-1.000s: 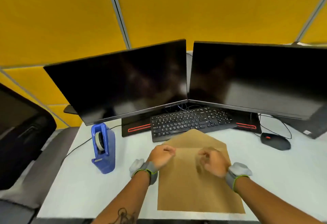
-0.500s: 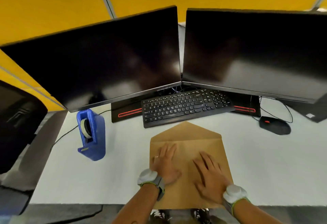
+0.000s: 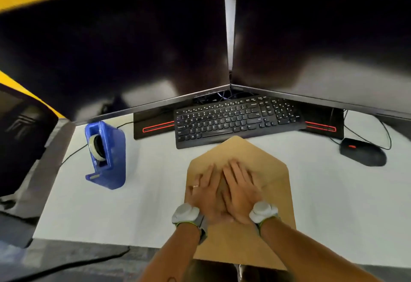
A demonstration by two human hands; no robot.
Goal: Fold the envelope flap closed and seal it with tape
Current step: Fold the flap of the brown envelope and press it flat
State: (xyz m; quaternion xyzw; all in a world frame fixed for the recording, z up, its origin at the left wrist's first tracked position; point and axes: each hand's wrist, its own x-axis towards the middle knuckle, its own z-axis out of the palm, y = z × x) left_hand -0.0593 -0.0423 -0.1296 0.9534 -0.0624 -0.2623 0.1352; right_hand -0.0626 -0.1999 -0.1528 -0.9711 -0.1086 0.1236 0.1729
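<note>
pressing flat — envelope (image 3: 275, 183) under both hands

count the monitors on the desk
2: a left monitor and a right monitor, side by side behind the keyboard. A dark object at far left may be another; unclear.

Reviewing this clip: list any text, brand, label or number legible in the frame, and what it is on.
No text can be read with confidence.
Black keyboard: white key legends, too small and blurred to quote.
Blue tape dispenser: no lettering visible.
Brown paper envelope: blank where visible.
Two dark monitors: screens off, no logo legible.
Black mouse: red mark only, no text.
</note>
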